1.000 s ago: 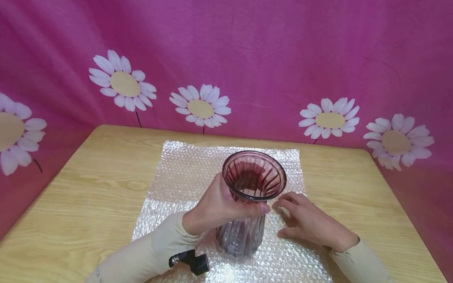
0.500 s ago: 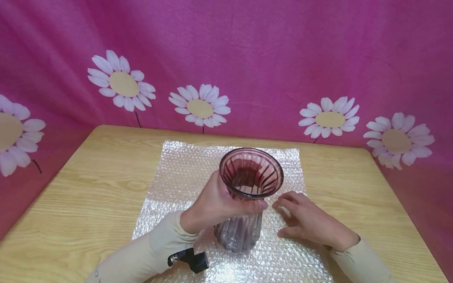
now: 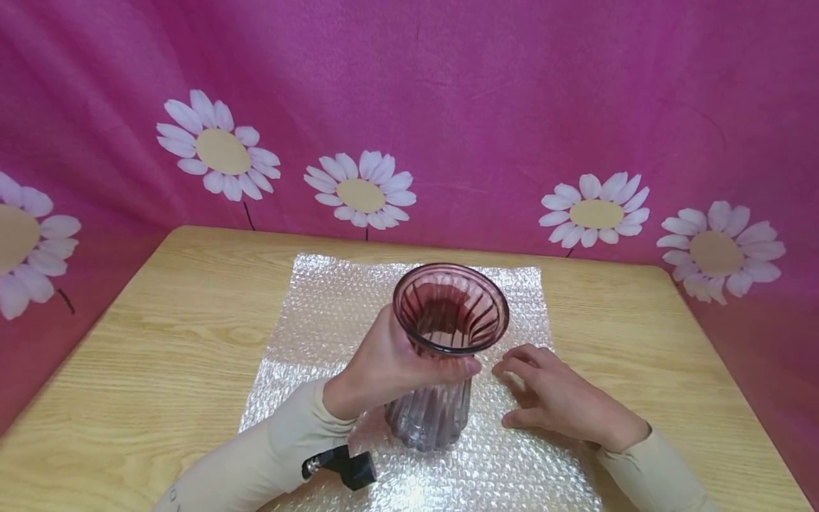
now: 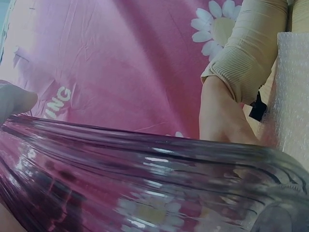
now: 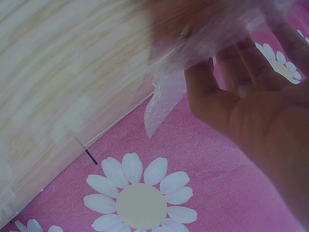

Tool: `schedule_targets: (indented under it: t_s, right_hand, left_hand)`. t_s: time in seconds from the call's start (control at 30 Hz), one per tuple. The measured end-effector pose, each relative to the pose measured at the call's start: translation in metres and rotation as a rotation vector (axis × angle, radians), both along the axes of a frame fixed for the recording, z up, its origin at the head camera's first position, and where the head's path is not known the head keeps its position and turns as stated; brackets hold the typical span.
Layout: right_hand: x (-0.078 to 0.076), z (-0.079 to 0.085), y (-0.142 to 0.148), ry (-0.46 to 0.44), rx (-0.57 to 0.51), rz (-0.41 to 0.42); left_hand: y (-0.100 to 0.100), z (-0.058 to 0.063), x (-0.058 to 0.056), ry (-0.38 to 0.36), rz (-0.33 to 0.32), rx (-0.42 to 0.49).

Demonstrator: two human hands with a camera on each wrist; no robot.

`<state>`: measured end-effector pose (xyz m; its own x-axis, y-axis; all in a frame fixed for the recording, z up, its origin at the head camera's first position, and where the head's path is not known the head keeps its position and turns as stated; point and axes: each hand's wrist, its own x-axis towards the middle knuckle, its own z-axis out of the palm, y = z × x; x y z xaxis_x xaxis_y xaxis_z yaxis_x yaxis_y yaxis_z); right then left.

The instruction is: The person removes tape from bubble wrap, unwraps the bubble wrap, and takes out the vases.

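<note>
A ribbed glass vase (image 3: 430, 419), purple at its flared mouth and nearly colourless at the base, is tilted slightly over a sheet of bubble wrap (image 3: 320, 313). My left hand (image 3: 390, 370) grips it just below the rim, thumb across the near side; the far fingers are hidden behind the glass. In the left wrist view the vase (image 4: 145, 166) fills the lower part. To its right, my right hand (image 3: 557, 395) rests on the wrap with loosely bent fingers, apart from the vase. The right wrist view shows that hand (image 5: 246, 96) against the wrap's edge (image 5: 164, 101).
The wrap lies on a light wooden table (image 3: 160, 334). Pink cloth (image 3: 461, 107) printed with white daisies stands around the back and sides. A small black camera (image 3: 358, 471) hangs at the left wrist, close to the vase's base.
My left hand has shifted the vase slightly away from me and to the left over the bubble wrap. The right hand has stayed in place.
</note>
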<state>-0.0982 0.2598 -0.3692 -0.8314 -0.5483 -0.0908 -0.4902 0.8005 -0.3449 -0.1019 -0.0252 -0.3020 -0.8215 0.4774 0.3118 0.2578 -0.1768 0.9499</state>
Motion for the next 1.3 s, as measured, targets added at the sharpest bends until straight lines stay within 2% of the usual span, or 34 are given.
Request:
schedule_targets:
  t_s: [0.17, 0.37, 0.6, 1.07, 1.3]
  right_hand:
    - [-0.0004, -0.0015, 0.0005, 0.007, -0.002, 0.001]
    - [0.0008, -0.0022, 0.0000, -0.031, 0.004, -0.020]
    - [-0.0004, -0.0017, 0.0006, 0.006, 0.004, -0.004]
    - [0.0008, -0.0014, -0.0006, -0.059, 0.006, -0.032]
    - [0.0002, -0.0003, -0.0007, -0.035, -0.010, -0.018]
  left_hand:
    - [-0.0006, 0.0003, 0.0001, -0.006, 0.004, 0.003]
    - [-0.0007, 0.0005, 0.0000, -0.005, -0.004, 0.008]
    - [-0.0016, 0.0016, -0.0011, -0.001, 0.019, 0.007]
    - [-0.0052, 0.0007, -0.0044, 0.009, 0.045, -0.004]
    - [-0.0069, 0.0009, -0.0081, 0.018, 0.057, 0.002]
